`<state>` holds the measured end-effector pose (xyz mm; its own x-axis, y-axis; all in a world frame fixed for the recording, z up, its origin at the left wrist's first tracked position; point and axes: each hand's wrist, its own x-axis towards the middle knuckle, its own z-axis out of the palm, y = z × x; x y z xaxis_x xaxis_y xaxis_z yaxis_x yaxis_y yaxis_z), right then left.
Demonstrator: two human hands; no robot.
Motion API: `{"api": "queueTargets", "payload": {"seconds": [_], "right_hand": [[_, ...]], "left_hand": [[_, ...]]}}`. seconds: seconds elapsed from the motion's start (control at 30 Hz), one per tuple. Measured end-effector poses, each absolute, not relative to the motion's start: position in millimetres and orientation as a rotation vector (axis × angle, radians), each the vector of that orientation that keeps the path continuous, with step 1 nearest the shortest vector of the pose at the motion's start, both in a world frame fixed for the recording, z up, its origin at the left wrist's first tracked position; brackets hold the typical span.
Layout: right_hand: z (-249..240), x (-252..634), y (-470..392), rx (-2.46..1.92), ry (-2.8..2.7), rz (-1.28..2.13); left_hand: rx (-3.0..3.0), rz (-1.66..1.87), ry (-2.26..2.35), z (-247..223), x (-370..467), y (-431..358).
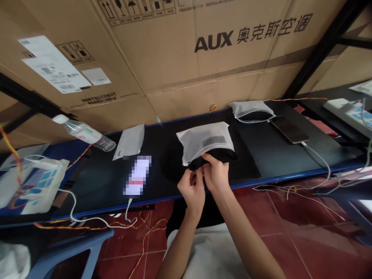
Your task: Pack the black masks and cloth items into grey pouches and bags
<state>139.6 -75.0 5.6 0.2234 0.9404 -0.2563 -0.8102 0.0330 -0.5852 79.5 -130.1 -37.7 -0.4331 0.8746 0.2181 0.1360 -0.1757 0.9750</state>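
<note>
A frosted white pouch (200, 139) with printed text lies in front of me at the middle of the shelf, its mouth toward me. Dark, soft-looking cloth (226, 152) shows at that mouth; its exact kind I cannot make out. At the pouch's near edge, my left hand (192, 188) is closed, thumb and fingers pinching the black cloth. My right hand (216, 173) is beside it, nearly touching, also closed on the cloth with its fingers by the pouch opening. The fingertips are partly hidden.
A flat white pouch (130, 141) and a water bottle (87, 133) lie left, near a lit phone (137, 176) on a cable. Back right are another pouch (251, 111) with a dark opening and a dark phone (290, 130). A large carton (174, 58) stands behind.
</note>
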Motion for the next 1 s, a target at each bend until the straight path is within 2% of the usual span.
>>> {"api": "queueTargets", "payload": {"seconds": [0.17, 0.43, 0.53, 0.63, 0.73, 0.83, 1.0], "right_hand": [[-2, 147, -80, -0.681, -0.342, 1.313], [-8, 155, -70, -0.733, -0.417, 1.386], [-5, 176, -94, -0.713, -0.479, 1.525], [-1, 206, -141, -0.956, -0.602, 1.572], [8, 226, -168, -1.234, -1.043, 1.225], [12, 224, -146, -1.103, -1.47, 0.857], [-12, 211, -83, -1.025, -2.034, 0.567]], "left_hand": [[0.979, 1.717, 1.482, -32, 67, -114], [0.821, 1.465, 1.337, -28, 58, -83], [0.828, 1.457, 1.412, -31, 60, -77], [0.819, 1.429, 1.457, -37, 60, -76], [0.888, 1.359, 1.432, -41, 54, -79], [0.921, 1.241, 1.325, -36, 41, -81], [0.869, 1.056, 1.27, -18, 19, -73]]}}
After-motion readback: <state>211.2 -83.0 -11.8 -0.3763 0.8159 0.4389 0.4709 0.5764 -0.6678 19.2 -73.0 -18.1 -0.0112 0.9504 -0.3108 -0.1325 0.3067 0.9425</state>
